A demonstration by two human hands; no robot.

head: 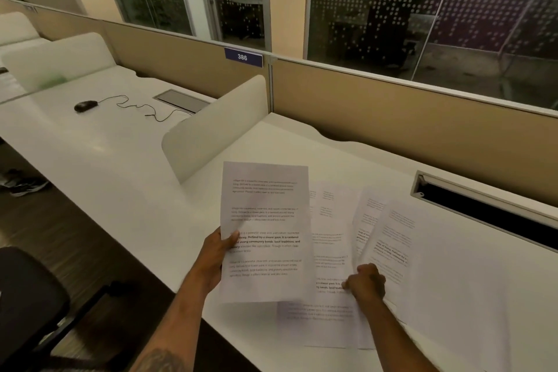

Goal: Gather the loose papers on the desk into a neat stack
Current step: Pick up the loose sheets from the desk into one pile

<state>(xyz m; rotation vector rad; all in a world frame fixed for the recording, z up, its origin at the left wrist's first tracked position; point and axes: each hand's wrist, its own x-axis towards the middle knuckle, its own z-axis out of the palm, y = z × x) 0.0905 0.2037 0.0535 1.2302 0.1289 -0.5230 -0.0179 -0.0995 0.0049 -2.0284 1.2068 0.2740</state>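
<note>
Two bare hands work over a white desk [302, 142], seen from above by a head camera. Far left, a dark office chair [27, 287] stands on the floor, and a pair of shoes [25, 184] lies beyond it. On the neighbouring desk to the left sits a black mouse [85, 105] with its cable curling rightward toward a grey hatch [181, 101]. A curved white divider [217, 127] separates that desk from the near one, and a tan partition [392, 112] runs along the back, bearing a blue sign [243, 57] that reads 386. Glass walls rise behind it. Near the desk's front edge, the left hand [216, 260] grips a printed sheet [265, 232] by its left edge, thumb on the front, holding it up above the desk. Just right of it and partly beneath, several loose papers [332, 251] lie overlapping on the desktop, fanned out toward the right. The right hand [367, 281] is curled closed on these papers, fingers pinching the lower edge of one sheet that lifts away from the pile. More white pages [453, 281] spread further right, near a long dark cable slot [495, 214] set into the desk by the partition.
</note>
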